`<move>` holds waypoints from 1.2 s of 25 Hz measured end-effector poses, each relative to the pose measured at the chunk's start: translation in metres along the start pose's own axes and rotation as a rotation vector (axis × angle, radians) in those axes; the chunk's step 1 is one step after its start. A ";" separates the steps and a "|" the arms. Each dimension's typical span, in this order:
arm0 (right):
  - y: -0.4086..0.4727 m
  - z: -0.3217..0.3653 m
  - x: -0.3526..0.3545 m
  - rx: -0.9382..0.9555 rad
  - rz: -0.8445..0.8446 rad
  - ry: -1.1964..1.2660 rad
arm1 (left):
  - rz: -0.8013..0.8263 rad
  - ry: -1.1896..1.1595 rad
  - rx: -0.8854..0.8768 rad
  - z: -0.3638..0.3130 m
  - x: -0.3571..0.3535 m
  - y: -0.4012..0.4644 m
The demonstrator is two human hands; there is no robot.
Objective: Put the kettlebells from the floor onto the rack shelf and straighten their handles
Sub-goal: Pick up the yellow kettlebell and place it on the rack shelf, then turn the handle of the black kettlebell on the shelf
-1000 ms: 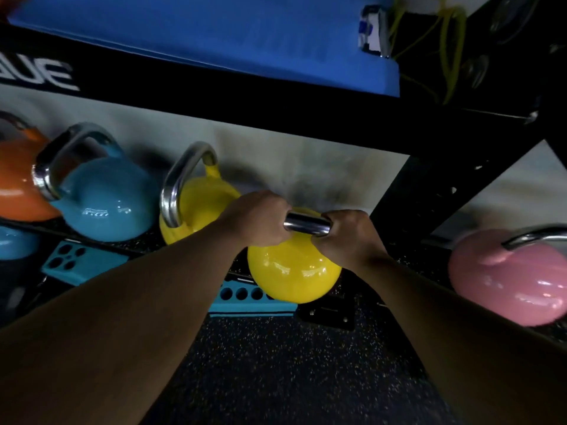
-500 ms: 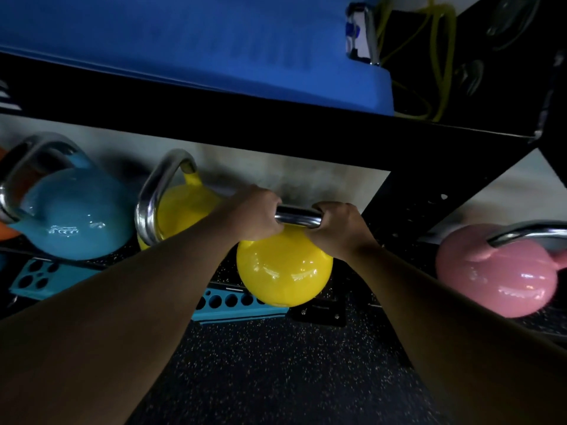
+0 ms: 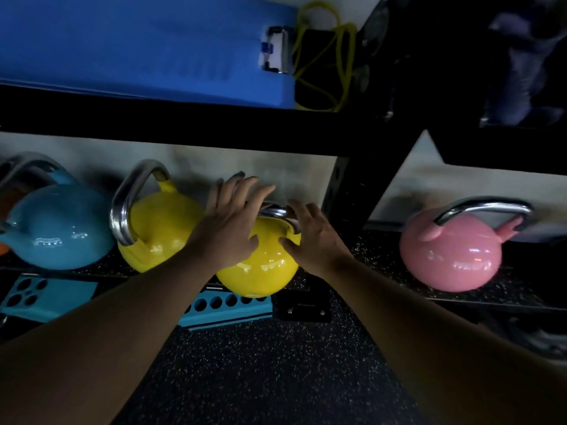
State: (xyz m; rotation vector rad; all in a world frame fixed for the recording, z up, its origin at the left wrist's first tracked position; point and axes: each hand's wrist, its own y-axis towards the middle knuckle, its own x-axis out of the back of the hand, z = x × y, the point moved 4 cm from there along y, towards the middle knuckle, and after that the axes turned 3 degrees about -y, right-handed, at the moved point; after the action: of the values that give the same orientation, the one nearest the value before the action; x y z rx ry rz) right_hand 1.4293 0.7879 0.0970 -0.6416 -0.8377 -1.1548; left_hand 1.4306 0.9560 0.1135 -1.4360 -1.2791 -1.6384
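far left on the rack shelf point(image 3: 383, 250), a sliver of orange kettlebell point(image 3: 2, 250) peeks past the frame edge, and touching it sits a teal kettlebell point(image 3: 58, 228), smooth and glossy, round as a ball, its steel handle blurred. next comes a yellow kettlebell point(image 3: 159, 231) with the same shiny enamel and a thick chrome handle point(image 3: 129, 204) turned edge-on toward me, arched like a horseshoe.

my left hand point(image 3: 233, 222) lies flat and spread over the second yellow kettlebell point(image 3: 260, 268), fingers open and reaching past its polished handle point(image 3: 276, 212), palm on the left shoulder of the ball. my right hand point(image 3: 310, 237) is open too, fingers loosely splayed against the right end of that handle, thumb resting on the yellow dome; neither hand is closed around anything. this bell sits at the front edge of the shelf, just beside its yellow twin and bulging out over the lip.

right of the black upright post point(image 3: 365, 191), well apart, a pink kettlebell point(image 3: 451, 253) stands on the shelf, glossy, its chrome handle lying broadside to me.

the shelf is lined with dark speckled rubber, like the floor point(image 3: 260, 378) below it. teal perforated blocks point(image 3: 227, 308) lie under the shelf. above, a black beam carries a matte blue foam mat point(image 3: 138, 47) and a tangle of yellow band point(image 3: 325, 56). the wall point(image 3: 245, 164) behind is pale and smudged, the room dim.
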 end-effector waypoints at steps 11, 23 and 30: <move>-0.189 -0.185 0.164 -0.075 -0.057 -0.130 | 0.384 -0.140 -0.082 -0.258 -0.007 0.026; -0.358 -0.454 0.376 -0.346 -0.179 -0.380 | 0.346 -0.020 -0.358 -0.610 -0.025 0.165; -0.302 -0.579 0.419 -0.403 -0.251 -0.321 | 0.238 -0.217 -0.247 -0.696 -0.094 0.272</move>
State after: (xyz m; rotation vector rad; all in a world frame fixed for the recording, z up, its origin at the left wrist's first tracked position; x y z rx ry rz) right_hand 1.3488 0.0173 0.1352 -1.0983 -0.9842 -1.4911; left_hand 1.4330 0.2028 0.1328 -1.8809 -0.9949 -1.5521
